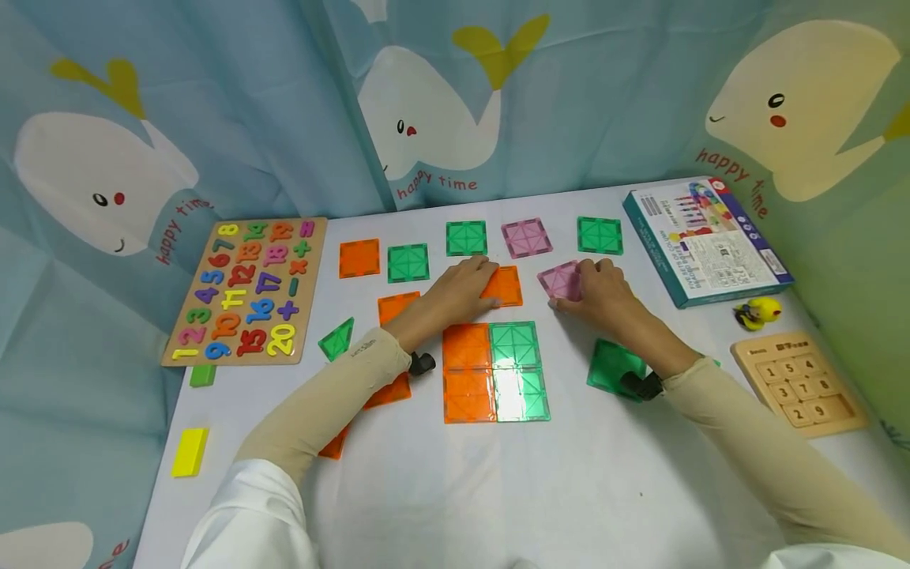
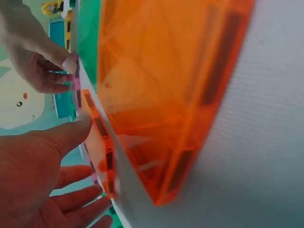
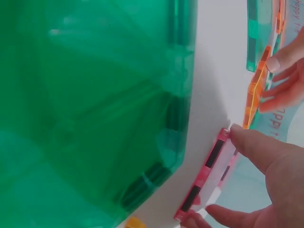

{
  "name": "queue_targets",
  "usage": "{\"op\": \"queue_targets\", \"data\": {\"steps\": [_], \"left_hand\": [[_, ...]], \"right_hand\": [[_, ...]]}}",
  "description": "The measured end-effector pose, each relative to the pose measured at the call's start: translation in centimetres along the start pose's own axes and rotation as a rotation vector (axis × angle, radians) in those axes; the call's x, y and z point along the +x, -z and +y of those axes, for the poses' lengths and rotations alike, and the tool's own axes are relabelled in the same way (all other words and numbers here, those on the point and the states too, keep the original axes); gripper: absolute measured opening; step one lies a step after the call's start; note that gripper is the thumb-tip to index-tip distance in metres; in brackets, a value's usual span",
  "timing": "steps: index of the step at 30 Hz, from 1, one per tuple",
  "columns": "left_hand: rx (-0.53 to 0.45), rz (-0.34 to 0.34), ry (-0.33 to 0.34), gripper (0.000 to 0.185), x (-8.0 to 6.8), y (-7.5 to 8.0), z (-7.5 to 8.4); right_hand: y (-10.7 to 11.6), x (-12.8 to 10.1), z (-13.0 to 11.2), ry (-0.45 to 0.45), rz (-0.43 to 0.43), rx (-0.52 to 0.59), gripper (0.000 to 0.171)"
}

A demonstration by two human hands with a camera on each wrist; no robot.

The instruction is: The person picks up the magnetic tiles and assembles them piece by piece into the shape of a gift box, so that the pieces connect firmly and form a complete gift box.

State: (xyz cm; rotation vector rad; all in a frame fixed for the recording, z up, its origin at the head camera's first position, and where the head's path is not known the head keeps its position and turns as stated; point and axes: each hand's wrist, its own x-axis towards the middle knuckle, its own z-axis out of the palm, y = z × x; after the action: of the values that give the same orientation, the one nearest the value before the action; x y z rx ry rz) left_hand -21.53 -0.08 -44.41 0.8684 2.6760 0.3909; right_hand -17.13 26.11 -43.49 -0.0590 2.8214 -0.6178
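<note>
My left hand (image 1: 458, 291) holds a clear orange magnetic tile (image 1: 508, 286) by its edges, thumb on the near side; the tile's far part is hidden by the fingers. To its right, my right hand (image 1: 604, 296) grips a pink magnetic tile (image 1: 558, 280) between thumb and fingers, as the right wrist view also shows with the pink tile (image 3: 204, 178) low over the white table. Just in front of both hands lies a flat square of joined tiles, orange tiles (image 1: 467, 348) on the left and green tiles (image 1: 515, 345) on the right.
Behind the hands lie loose square tiles, among them a pink tile (image 1: 526, 238) and a green tile (image 1: 599, 235). A number board (image 1: 313, 269) stands left; a boxed set (image 1: 711, 241), a yellow duck figure (image 1: 757, 313) and a wooden number puzzle (image 1: 799, 383) are right. Orange tiles lie under the left forearm.
</note>
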Motion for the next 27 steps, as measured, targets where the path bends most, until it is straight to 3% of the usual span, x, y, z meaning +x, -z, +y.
{"op": "queue_targets", "data": {"steps": [9,17,21,27], "left_hand": [[0.004,-0.011,-0.025,0.073,-0.3,-0.3,-0.7],[-0.001,-0.019,0.049,0.078,-2.2,0.3,-2.8],[-0.046,-0.008,0.087,0.077,-3.3,0.5,-4.0],[-0.123,0.0,0.078,0.074,-4.2,0.5,-5.1]], "right_hand": [[0.2,0.4,0.0,0.008,-0.057,0.042,0.091],[0.5,0.8,0.2,0.037,-0.063,0.062,0.082],[0.6,1.3,0.1,0.086,-0.088,0.066,0.082],[0.3,2.2,-0.6,0.146,-0.167,0.069,0.083]]}}
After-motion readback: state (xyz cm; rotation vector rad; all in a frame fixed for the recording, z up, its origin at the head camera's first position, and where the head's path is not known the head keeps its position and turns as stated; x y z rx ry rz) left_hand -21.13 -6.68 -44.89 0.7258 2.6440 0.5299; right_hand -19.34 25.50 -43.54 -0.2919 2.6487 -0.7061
